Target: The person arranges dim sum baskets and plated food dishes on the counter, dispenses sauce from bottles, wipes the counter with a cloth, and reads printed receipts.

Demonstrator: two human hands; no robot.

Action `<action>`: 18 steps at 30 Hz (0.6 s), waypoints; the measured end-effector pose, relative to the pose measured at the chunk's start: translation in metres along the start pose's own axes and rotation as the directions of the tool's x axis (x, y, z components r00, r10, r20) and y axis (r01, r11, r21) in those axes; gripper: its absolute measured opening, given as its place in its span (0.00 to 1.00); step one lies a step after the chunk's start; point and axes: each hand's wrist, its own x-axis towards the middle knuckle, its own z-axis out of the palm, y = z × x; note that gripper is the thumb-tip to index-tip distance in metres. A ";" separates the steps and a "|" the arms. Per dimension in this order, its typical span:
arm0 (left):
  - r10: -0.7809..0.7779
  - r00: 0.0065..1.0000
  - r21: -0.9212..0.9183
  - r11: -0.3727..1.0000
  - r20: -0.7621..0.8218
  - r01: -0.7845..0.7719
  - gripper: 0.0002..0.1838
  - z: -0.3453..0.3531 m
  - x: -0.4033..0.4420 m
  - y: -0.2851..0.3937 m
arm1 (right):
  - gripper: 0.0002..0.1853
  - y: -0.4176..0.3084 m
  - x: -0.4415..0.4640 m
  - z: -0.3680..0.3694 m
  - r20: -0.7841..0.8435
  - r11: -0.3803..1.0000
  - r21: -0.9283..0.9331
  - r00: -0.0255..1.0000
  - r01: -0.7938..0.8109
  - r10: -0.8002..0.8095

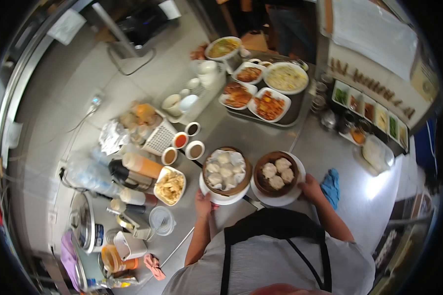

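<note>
My left hand (203,204) grips the rim of a white plate (230,200). On that plate stands a round bamboo steamer (247,175) holding several pale dumplings (225,169) on white paper. A second white plate (279,201), to the right, has my right hand (310,188) closed on its edge. It carries another bamboo steamer (264,189) with several open-topped dumplings (276,182). The two plates sit side by side, low over the steel counter.
Beyond lies a tray (293,117) of filled dishes, with sauce cups (180,140) nearer left. Bottles and a bowl of fried food (170,186) crowd the left. A blue cloth (331,188) and garnish containers (368,109) are at right. A person's legs (290,27) show behind.
</note>
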 end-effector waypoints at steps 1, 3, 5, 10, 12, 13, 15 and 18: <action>-0.006 1.000 -0.006 1.000 -0.004 0.006 0.21 0.000 0.000 0.001 | 0.19 0.002 0.001 0.000 0.004 1.000 0.017 1.000 0.018 -0.018; -0.006 1.000 -0.020 1.000 0.004 0.007 0.21 -0.001 0.002 -0.002 | 0.18 -0.004 -0.003 0.001 -0.006 1.000 0.022 1.000 -0.009 0.009; -0.006 1.000 -0.018 1.000 -0.004 0.006 0.21 0.001 -0.002 0.002 | 0.18 -0.007 -0.004 0.000 -0.002 1.000 0.017 1.000 -0.013 0.013; -0.029 0.999 0.007 1.000 -0.033 0.029 0.24 -0.002 0.003 -0.003 | 0.16 -0.010 -0.006 0.000 0.006 1.000 -0.021 1.000 -0.014 0.014; -0.034 0.999 0.000 0.999 -0.038 0.034 0.25 -0.001 0.002 -0.001 | 0.17 -0.011 -0.006 -0.001 0.002 1.000 -0.010 1.000 -0.022 0.022; -0.036 0.998 -0.005 0.999 -0.045 0.036 0.25 0.000 0.000 0.001 | 0.17 -0.013 -0.008 -0.001 -0.004 0.999 -0.017 1.000 -0.028 0.028; -0.034 0.999 -0.001 0.999 -0.032 0.034 0.25 0.001 -0.002 0.004 | 0.17 -0.017 -0.009 -0.001 0.000 0.999 -0.034 0.999 -0.037 0.037; -0.046 0.998 0.022 0.999 -0.037 0.046 0.24 0.002 -0.003 0.007 | 0.17 -0.020 -0.010 0.000 0.010 0.997 -0.032 0.998 -0.063 0.064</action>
